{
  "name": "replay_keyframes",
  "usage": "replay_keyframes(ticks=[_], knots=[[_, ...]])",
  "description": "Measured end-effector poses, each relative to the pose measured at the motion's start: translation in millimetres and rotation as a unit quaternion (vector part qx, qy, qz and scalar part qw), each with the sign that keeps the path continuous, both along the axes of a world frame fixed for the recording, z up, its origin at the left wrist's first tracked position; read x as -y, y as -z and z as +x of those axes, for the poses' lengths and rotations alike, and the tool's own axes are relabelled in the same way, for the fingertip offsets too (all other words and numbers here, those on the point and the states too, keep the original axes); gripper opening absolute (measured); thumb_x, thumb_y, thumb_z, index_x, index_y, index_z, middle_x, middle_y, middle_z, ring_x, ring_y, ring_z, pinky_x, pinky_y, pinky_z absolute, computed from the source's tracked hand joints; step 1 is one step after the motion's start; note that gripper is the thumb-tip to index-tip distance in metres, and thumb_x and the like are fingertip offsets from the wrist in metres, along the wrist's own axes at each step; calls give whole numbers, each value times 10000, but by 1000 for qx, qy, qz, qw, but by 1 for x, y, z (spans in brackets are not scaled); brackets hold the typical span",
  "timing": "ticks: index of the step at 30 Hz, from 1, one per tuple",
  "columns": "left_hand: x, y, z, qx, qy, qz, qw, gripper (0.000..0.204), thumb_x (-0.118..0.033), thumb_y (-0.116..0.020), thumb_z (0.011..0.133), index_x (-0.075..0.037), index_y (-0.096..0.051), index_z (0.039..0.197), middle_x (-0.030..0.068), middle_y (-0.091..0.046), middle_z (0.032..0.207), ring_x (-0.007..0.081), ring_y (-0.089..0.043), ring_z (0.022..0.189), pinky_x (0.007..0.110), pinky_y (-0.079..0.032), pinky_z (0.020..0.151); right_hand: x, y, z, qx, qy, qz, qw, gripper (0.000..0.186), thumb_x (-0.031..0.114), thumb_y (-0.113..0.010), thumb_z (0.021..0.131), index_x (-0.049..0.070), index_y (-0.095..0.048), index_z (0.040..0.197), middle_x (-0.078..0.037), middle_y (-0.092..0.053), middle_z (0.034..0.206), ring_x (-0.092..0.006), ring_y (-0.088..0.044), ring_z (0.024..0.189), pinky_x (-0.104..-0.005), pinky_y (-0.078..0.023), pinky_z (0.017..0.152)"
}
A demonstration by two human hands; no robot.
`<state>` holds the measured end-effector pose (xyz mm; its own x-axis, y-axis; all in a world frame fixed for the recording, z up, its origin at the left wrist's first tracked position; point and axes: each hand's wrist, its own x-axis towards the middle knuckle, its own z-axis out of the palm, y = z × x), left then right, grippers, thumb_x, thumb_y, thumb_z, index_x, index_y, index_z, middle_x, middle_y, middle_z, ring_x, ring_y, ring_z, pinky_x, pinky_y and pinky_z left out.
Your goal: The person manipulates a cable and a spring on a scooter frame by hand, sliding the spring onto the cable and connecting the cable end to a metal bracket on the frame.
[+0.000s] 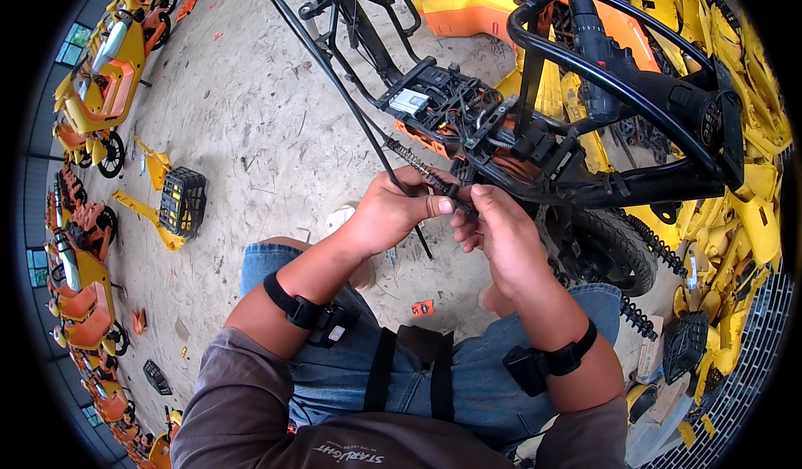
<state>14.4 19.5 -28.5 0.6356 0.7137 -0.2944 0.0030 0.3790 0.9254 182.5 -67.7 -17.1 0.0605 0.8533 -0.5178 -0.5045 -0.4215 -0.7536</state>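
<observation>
My left hand (391, 210) is closed, its thumb and fingers pinching the lower end of a slim coil-spring shock absorber (422, 167). From the other side my right hand (501, 233) meets it, thumb and curled fingers closed around the black end piece, which they partly hide. The spring slants up and left from my fingers, close to the stripped black scooter frame (618, 76). A thin black rod (423, 242) sticks out below my left hand; where it attaches is hidden.
A black cordless drill (595, 60) rests among the frame tubes. Below the frame is a wheel (614, 256). Yellow panels (756, 210) are heaped at the right. A black basket (182, 202) lies on the concrete floor, with orange-yellow scooters (104, 76) along the left.
</observation>
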Motion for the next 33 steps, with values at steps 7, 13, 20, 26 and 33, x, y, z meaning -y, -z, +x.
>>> replay_keyframes(ticks=[7,13,20,26,33], knots=[[1,-2,1,17,4,-10,1000,338,-131,-766,837,-19,-664,1139,-9,-672,927,58,-558,810,217,-440,687,-2,-3,2,31,26,0,999,303,338,-525,1008,44,-587,1044,-46,-643,821,-98,-591,685,-228,-441,599],[2,5,1,32,-3,-2,999,324,-119,-756,844,-5,-661,1133,10,-675,951,80,-583,840,231,-463,733,1,1,0,2,-3,5,1000,295,331,-530,1006,44,-589,1041,-48,-646,831,-101,-592,692,-233,-443,602],[1,3,0,42,12,-27,999,322,-89,-745,848,12,-646,1137,47,-683,988,119,-609,927,276,-492,831,-2,-4,1,17,14,-4,1000,298,339,-528,1006,48,-589,1033,-44,-643,837,-99,-588,694,-230,-443,606],[1,7,-1,43,6,-24,999,326,-91,-746,848,14,-645,1140,49,-683,996,119,-607,926,279,-493,827,0,-7,-1,-9,-20,-17,1000,311,351,-516,1011,50,-592,1029,-42,-636,799,-100,-582,669,-229,-442,605],[0,1,0,44,18,-21,999,308,-79,-731,858,16,-645,1138,51,-683,1002,120,-604,915,281,-492,822,0,-3,3,7,1,-9,1000,296,335,-515,1013,53,-604,1015,-46,-643,795,-105,-586,656,-242,-445,590]])
